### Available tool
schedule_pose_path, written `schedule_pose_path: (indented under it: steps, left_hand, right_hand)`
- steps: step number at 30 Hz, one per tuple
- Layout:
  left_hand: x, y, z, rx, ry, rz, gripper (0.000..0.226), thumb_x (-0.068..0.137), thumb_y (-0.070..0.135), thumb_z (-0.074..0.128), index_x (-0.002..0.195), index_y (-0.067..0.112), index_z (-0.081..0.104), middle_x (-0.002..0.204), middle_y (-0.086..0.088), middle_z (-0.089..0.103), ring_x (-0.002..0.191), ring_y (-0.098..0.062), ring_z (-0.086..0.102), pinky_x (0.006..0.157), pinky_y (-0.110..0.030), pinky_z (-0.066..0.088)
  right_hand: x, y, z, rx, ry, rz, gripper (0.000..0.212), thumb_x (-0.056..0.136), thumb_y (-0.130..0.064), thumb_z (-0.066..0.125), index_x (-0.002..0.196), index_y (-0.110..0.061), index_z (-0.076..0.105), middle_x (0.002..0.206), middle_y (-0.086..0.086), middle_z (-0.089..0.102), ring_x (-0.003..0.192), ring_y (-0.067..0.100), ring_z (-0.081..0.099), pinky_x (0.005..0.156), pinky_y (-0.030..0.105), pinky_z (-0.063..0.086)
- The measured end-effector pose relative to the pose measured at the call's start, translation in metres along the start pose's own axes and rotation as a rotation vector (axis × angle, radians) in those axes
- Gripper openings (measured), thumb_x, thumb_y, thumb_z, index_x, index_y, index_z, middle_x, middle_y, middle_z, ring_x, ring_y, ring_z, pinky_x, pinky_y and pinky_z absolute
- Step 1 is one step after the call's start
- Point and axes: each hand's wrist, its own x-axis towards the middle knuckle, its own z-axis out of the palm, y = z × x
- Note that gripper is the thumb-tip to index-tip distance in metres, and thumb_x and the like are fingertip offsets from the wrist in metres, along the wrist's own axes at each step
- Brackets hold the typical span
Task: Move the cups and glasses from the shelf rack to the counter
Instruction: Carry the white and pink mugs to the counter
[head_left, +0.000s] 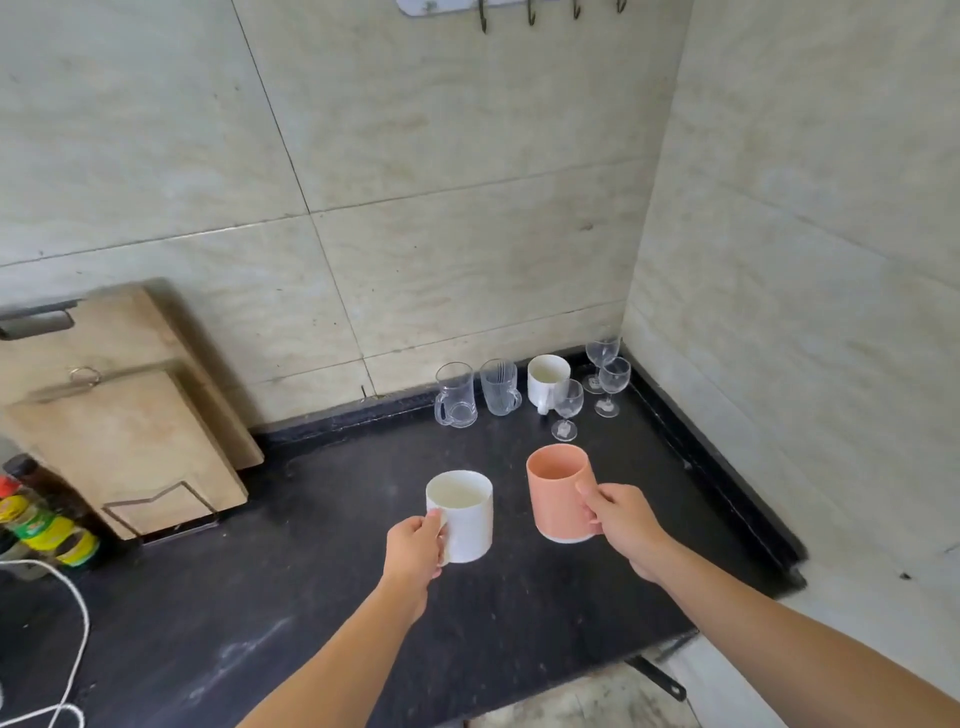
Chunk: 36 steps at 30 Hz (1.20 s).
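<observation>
Six pieces already stand in the back corner of the dark table (311, 545): two clear glass mugs (455, 395), a white cup (548, 382) and three stemmed glasses (567, 408). The left grip (415, 545) grasps a white mug (460, 514) at its handle side, and the right grip (621, 522) clasps a salmon mug (561, 493) likewise. Both mugs are upright over the middle of the table, short of the row. Whether their bases touch the surface cannot be told. Setting them down looks like the step in hand. The shelf rack is out of view, so what remains there is unknown.
</observation>
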Motion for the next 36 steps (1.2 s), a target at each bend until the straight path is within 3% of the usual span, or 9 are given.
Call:
schedule_pose_path:
  steps: [3, 9, 13, 18, 25, 29, 33, 36]
  left_hand:
    - [0.035, 0.006, 0.012, 0.005, -0.002, -0.03, 0.026, 0.097, 0.023, 0.047, 0.076, 0.008, 0.047, 0.059, -0.004, 0.04, 0.056, -0.019, 0.039, 0.058, -0.031, 0.038]
    - [0.11, 0.019, 0.033, -0.015, -0.056, -0.072, 0.027, 0.098, 0.024, 0.048, 0.076, 0.008, 0.049, 0.055, -0.002, 0.04, 0.055, -0.018, 0.039, 0.058, -0.03, 0.038]
    - [0.158, 0.024, 0.042, -0.058, -0.079, -0.1, 0.026, 0.098, 0.025, 0.048, 0.079, 0.008, 0.05, 0.052, 0.002, 0.042, 0.055, -0.017, 0.04, 0.063, -0.031, 0.038]
    - [0.195, 0.026, 0.048, -0.099, -0.09, -0.126, 0.029, 0.099, 0.027, 0.048, 0.081, 0.006, 0.055, 0.057, -0.002, 0.046, 0.062, -0.02, 0.043, 0.065, -0.033, 0.04]
    - [0.223, 0.021, 0.055, -0.04, -0.111, -0.131, 0.033, 0.099, 0.029, 0.05, 0.078, 0.006, 0.061, 0.071, -0.008, 0.058, 0.071, -0.019, 0.051, 0.071, -0.032, 0.047]
    - [0.229, 0.017, 0.059, 0.045, -0.071, -0.112, 0.03, 0.099, 0.027, 0.051, 0.087, 0.005, 0.068, 0.077, -0.008, 0.066, 0.073, -0.02, 0.056, 0.075, -0.034, 0.049]
    - [0.231, 0.016, 0.06, 0.137, -0.016, -0.074, 0.024, 0.097, 0.026, 0.055, 0.091, 0.007, 0.069, 0.087, -0.007, 0.069, 0.077, -0.017, 0.06, 0.07, -0.028, 0.047]
    - [0.226, 0.017, 0.057, 0.237, 0.009, -0.044, 0.02, 0.095, 0.028, 0.055, 0.102, 0.012, 0.065, 0.096, -0.001, 0.066, 0.087, -0.018, 0.06, 0.076, -0.031, 0.048]
  right_hand:
    - [0.037, 0.0, 0.013, -0.002, -0.024, 0.045, 0.037, 0.097, -0.041, 0.052, 0.082, -0.01, 0.065, 0.084, 0.005, 0.063, 0.082, 0.016, 0.06, 0.066, 0.024, 0.046]
    - [0.108, 0.003, 0.044, 0.059, -0.043, 0.11, 0.043, 0.097, -0.036, 0.054, 0.089, 0.006, 0.065, 0.079, 0.007, 0.058, 0.077, 0.019, 0.054, 0.077, 0.039, 0.051]
    - [0.156, 0.003, 0.061, 0.09, -0.041, 0.135, 0.043, 0.097, -0.032, 0.056, 0.085, 0.009, 0.062, 0.076, 0.007, 0.055, 0.076, 0.018, 0.052, 0.081, 0.042, 0.054]
    - [0.187, 0.007, 0.071, 0.12, -0.063, 0.163, 0.041, 0.096, -0.032, 0.057, 0.085, 0.007, 0.063, 0.079, 0.008, 0.056, 0.078, 0.017, 0.053, 0.082, 0.038, 0.055]
    - [0.206, 0.013, 0.079, 0.036, 0.001, 0.102, 0.036, 0.096, -0.029, 0.057, 0.082, 0.003, 0.066, 0.077, 0.011, 0.06, 0.074, 0.018, 0.05, 0.07, 0.034, 0.041]
    - [0.212, 0.021, 0.075, -0.008, 0.009, 0.103, 0.03, 0.097, -0.023, 0.056, 0.077, -0.005, 0.069, 0.077, 0.006, 0.071, 0.076, 0.018, 0.061, 0.072, 0.031, 0.045]
    - [0.213, 0.024, 0.072, -0.09, 0.004, 0.127, 0.02, 0.095, -0.026, 0.06, 0.079, -0.021, 0.071, 0.085, -0.003, 0.074, 0.085, 0.016, 0.066, 0.082, 0.041, 0.053]
    - [0.21, 0.019, 0.069, -0.229, 0.03, 0.084, 0.017, 0.092, -0.034, 0.063, 0.089, -0.019, 0.07, 0.09, -0.001, 0.071, 0.087, 0.019, 0.066, 0.082, 0.044, 0.054]
